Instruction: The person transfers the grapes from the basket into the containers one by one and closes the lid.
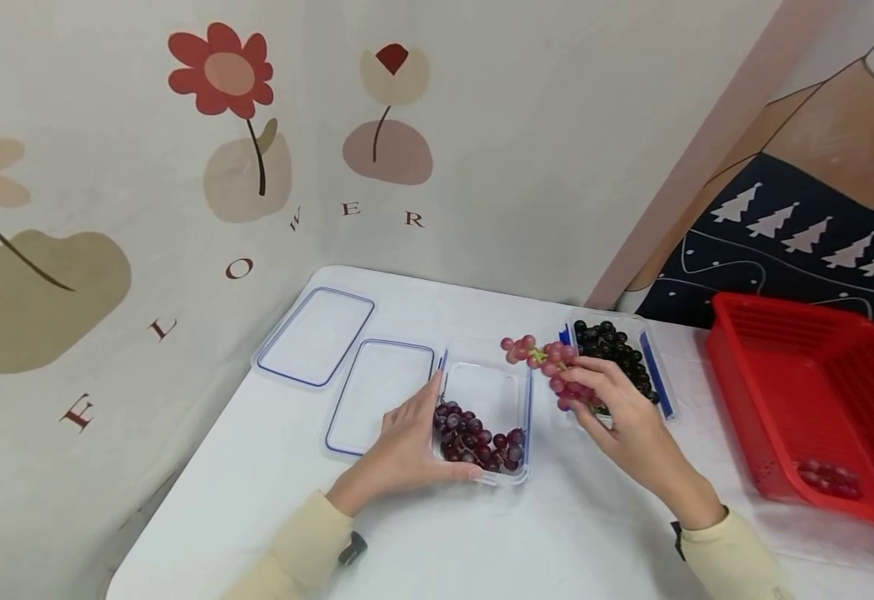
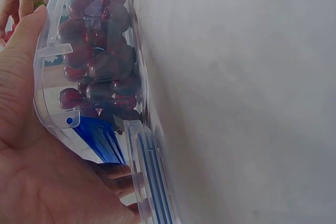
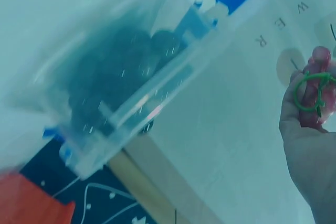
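Observation:
My left hand (image 1: pixel 407 446) holds the near left corner of a clear plastic food container (image 1: pixel 528 417). Its thumb lies along the front rim, with the fingers along the left side. Dark red grapes (image 1: pixel 474 435) fill the container's near half; its far half shows bare bottom. Over to the right, my right hand (image 1: pixel 627 417) pinches a bunch of lighter red grapes (image 1: pixel 552 354) in the air, between this container and a second one. A green stem (image 3: pixel 317 90) shows on the bunch in the right wrist view. The second container (image 1: pixel 667 392) holds black grapes (image 1: pixel 609 342).
Two clear lids with blue seals, a far lid (image 1: pixel 315 333) and a near lid (image 1: pixel 380 396), lie flat on the left. A red plastic basket (image 1: pixel 736 392) stands at the right, with a small bunch of red grapes (image 1: pixel 828 479) inside. Fabric walls (image 1: pixel 526 183) border the white table (image 1: pixel 257 492).

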A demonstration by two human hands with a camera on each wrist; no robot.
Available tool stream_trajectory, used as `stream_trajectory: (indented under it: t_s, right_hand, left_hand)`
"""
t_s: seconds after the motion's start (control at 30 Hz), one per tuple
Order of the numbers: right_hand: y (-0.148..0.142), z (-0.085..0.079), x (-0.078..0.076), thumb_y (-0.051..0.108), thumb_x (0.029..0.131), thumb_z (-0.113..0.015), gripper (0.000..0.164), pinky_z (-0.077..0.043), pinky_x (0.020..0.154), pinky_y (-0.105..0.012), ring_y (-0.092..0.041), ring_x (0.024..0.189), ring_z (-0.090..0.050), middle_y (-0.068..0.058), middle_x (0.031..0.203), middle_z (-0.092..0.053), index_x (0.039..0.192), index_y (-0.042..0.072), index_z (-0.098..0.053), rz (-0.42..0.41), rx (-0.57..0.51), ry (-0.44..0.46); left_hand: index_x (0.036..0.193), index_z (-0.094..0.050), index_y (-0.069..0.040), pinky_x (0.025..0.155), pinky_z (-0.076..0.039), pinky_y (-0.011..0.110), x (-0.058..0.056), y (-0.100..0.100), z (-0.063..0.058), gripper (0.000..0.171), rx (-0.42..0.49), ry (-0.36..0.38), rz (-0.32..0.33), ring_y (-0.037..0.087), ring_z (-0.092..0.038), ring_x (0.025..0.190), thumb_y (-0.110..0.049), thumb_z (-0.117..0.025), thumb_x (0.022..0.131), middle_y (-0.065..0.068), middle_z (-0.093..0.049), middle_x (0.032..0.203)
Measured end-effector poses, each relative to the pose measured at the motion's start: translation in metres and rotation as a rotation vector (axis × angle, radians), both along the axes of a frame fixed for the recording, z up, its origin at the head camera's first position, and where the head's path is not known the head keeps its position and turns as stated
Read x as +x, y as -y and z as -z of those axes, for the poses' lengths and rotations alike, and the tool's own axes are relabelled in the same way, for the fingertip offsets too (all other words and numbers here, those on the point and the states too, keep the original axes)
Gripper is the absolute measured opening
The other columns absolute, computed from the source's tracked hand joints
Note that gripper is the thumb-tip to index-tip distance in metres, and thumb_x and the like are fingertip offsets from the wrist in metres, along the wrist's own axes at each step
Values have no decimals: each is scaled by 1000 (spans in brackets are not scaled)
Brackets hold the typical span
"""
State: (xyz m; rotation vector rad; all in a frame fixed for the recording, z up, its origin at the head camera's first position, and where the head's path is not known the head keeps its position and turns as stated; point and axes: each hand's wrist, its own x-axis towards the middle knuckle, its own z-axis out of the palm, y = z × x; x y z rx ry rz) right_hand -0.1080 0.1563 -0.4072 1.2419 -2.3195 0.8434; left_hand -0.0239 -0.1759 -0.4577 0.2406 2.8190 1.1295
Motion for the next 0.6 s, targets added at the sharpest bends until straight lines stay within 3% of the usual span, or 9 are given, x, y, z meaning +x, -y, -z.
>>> stream_trajectory:
  t_s: [0.07,0.27,0.6]
  right_hand:
    - [8,3,-1,-11,84,-88,63,-54,97,-19,-30,118,-71,-16,146,-61,140,8,-66,-21,39,2]
    - [30,6,-10,-4,86,-90,61,-65,83,-40,-24,107,-72,-11,143,-64,140,14,-67,-77,101,-7]
    - [66,12,-20,4,91,-90,58,-60,68,-29,-16,86,-66,-8,136,-67,143,20,-67,-153,237,9]
  left_hand:
    - [176,2,-12,125,-18,70,1,0,0,153,-3,-1,-1,44,-19,163,-77,-90,72,18,-12,180]
    - [176,2,-12,125,-18,69,-1,-1,-3,152,7,-1,-6,44,-19,163,-77,-90,73,18,-12,181]
    - [176,2,-7,126,-16,68,1,0,-3,151,22,23,-3,41,-17,164,-72,-91,75,17,-9,181]
